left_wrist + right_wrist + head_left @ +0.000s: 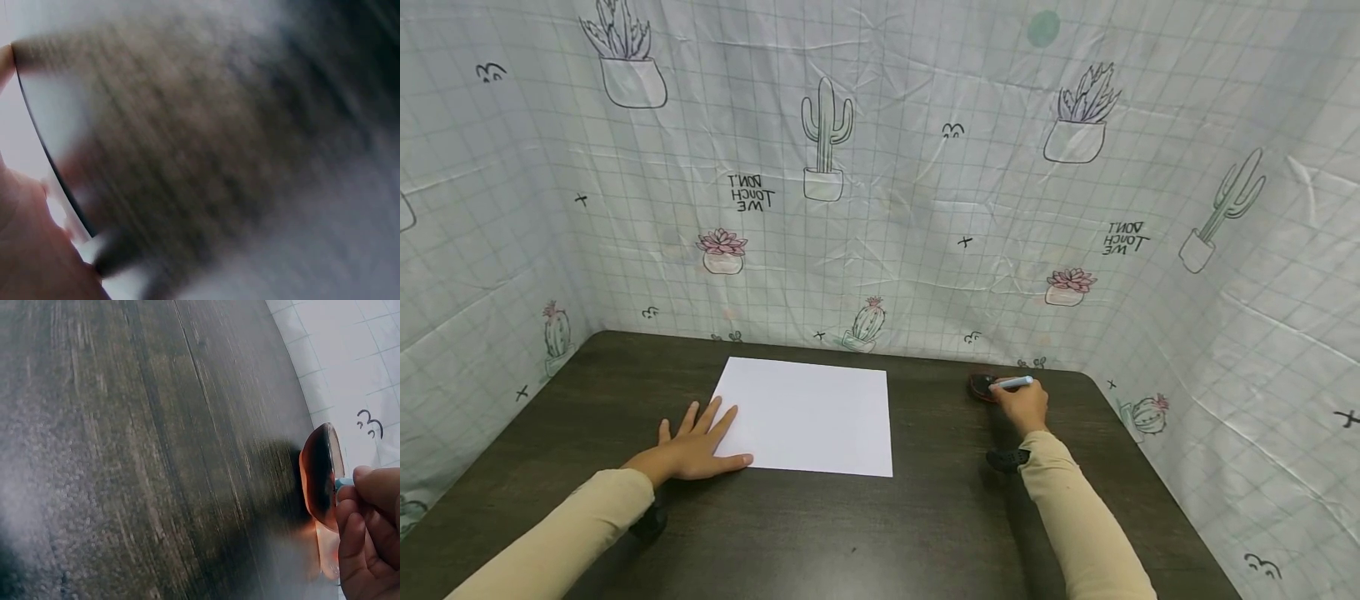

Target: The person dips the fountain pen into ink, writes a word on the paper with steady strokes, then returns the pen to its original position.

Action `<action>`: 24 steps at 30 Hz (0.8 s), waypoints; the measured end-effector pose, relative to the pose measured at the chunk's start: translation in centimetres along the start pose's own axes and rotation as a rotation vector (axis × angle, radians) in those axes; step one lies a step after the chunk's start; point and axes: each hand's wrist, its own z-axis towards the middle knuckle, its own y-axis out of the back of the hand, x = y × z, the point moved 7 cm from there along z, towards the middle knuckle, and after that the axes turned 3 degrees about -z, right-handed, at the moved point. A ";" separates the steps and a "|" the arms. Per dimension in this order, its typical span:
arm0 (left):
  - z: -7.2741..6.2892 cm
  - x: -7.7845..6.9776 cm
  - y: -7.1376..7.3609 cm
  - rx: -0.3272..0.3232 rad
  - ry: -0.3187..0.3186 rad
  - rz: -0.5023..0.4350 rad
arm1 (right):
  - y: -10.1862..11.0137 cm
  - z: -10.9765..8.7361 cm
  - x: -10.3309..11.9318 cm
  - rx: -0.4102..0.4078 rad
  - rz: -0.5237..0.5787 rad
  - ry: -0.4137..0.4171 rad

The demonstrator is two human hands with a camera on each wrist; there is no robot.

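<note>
A blank white sheet of paper [820, 421] lies flat on the dark table. My left hand [696, 450] rests on its left edge with spread fingers; the left wrist view catches part of that hand [31, 244] beside the paper's edge. Far to the right, my right hand [1026, 408] pinches a light blue pen-like stick [1017, 382] between thumb and fingers. The stick's front end points at a small dark dish [980, 386] with a reddish rim. Seen from the right wrist, the dish [317, 478] is close to the fingertips; whether the tip touches it is hidden.
The dark wooden table [850, 542] reaches back to a white gridded cloth [910, 208] printed with cacti, which also hangs at both sides. Black bands [1007, 460] sit on both wrists. The dish stands near the table's back edge.
</note>
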 end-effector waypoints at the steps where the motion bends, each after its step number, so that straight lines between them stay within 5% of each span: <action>1: 0.0 0.0 0.0 0.000 -0.001 -0.001 | 0.0 -0.1 0.0 -0.001 0.002 0.002; 5: 0.0 0.0 0.0 0.006 0.000 -0.002 | -0.1 -0.3 0.6 -0.007 0.044 0.031; 14: -0.2 -0.2 0.2 0.010 0.005 -0.007 | -2.4 -1.7 4.5 0.033 0.341 0.054; 24: -0.4 -0.4 0.2 0.019 0.000 -0.017 | -9.0 -6.5 11.8 0.219 0.577 0.154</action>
